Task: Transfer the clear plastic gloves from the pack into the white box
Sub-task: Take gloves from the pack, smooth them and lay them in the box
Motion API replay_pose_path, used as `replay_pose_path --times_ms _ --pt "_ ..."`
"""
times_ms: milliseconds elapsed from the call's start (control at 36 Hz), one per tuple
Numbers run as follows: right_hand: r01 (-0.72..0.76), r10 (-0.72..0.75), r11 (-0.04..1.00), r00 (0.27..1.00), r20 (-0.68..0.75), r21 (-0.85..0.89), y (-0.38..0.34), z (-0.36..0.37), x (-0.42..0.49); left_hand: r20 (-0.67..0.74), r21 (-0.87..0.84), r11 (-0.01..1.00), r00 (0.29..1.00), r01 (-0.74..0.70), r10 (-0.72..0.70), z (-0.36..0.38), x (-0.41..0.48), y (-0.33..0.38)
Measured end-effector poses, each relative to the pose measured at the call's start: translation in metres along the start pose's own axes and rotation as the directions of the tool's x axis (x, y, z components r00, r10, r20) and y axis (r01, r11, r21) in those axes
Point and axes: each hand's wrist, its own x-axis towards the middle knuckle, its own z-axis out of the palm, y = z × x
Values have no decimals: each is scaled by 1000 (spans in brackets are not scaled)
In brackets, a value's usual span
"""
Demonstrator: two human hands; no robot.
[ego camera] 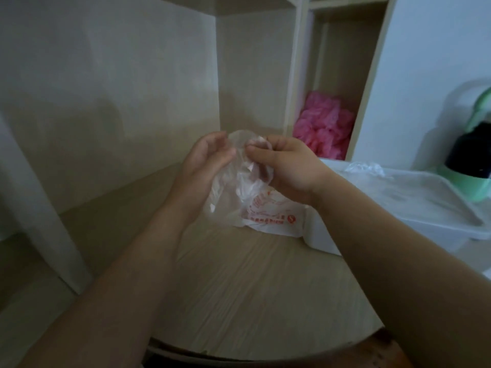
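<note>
My left hand (210,155) grips the pack (265,208); my right hand (287,166) pinches a glove (240,140) at its mouth. Clinging film could drag extras out, short of the white box (324,235).

Dim, even indoor light with a cool grey cast. A broad soft shadow falls on the back wall (101,115), and fainter ones on the surface (239,288) beside the forearms. A weak sheen marks the clear plastic pack (239,181). The pink bundle (324,126) is the only saturated colour. Wide-angle distortion curves the surface's near edge. Focus is soft throughout and blurriest at the corners.
</note>
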Motion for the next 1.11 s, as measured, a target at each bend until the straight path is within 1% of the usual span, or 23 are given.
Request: replay_pose_path --times_ms 83,194,250,306,361,417,472,528,583,611,639,667,694,722,750,778,861,889,944,1000,1028,1056,1111 --pt "-49 44 996 997 64 80 -18 -13 -12 156 21 991 979 132 -134 7 7 2" --pt "-75 58 992 984 166 102 -38 -37 -26 351 134 981 919 142 -181 19 12 6" --pt "-75 61 993 988 140 96 -46 -46 -30 376 116 980 906 162 -194 29 16 11" --pt "-62 57 994 997 56 92 -51 -57 -35 373 31 979 907 200 -197 42 18 17" --pt "-69 70 997 995 -70 27 -55 -69 -40 334 -36 977 924 210 -186 50 22 24" --pt "-95 65 985 976 -206 -141 -56 -81 -46 264 -1 983 948 185 -178 55 30 28" --pt "-146 69 962 948 -312 -232 -57 -92 -53 167 153 979 973 137 -162 64 38 30" --pt "-190 72 946 913 -403 -263 -54 -104 -56 -5 338 937 996 88 -91 72 49 29" --pt "-251 63 919 855 -515 -305 -49 -117 -57 -199 530 846 978 60 56 78 59 28" --pt "-286 59 904 820 -570 -318 -47 -125 -58 -240 634 772 960 45 141 81 61 28" --pt "-323 63 891 783 -618 -319 -43 -133 -59 -223 709 705 949 1 223 85 60 28" --pt "-360 72 877 754 -653 -319 -39 -140 -60 -162 746 661 941 -81 297 90 57 28" --pt "-394 86 863 730 -678 -315 -35 -147 -62 -73 744 643 935 -182 348 98 54 29" --pt "-420 105 855 714 -692 -305 -32 -153 -66 16 707 654 930 -270 367 106 50 28" --pt "-430 123 857 707 -697 -285 -30 -156 -68 91 659 683 935 -315 343 114 46 29" --pt "-427 138 866 702 -698 -258 -28 -159 -71 157 608 728 947 -318 282 123 43 27" --pt "-337 179 937 692 -700 -93 -29 -165 -79 295 507 845 955 -169 13 145 39 18" --pt "-303 182 951 698 -693 -55 -31 -166 -81 333 497 857 942 -132 -48 151 37 13" --pt "-311 149 943 715 -683 -120 -33 -169 -82 395 533 832 915 -155 -83 160 34 4" --pt "-410 112 867 713 -692 -282 -30 -172 -83 474 580 771 879 -263 -57 164 29 0" --pt "-481 96 793 703 -704 -372 -28 -174 -84 527 587 742 848 -326 -45 167 27 -1" --pt "-560 87 689 695 -714 -461 -26 -176 -86 575 591 719 816 -365 -58 170 26 -2" --pt "-675 77 446 683 -726 -588 -23 -179 -92 631 628 687 756 -365 -175 177 25 2"
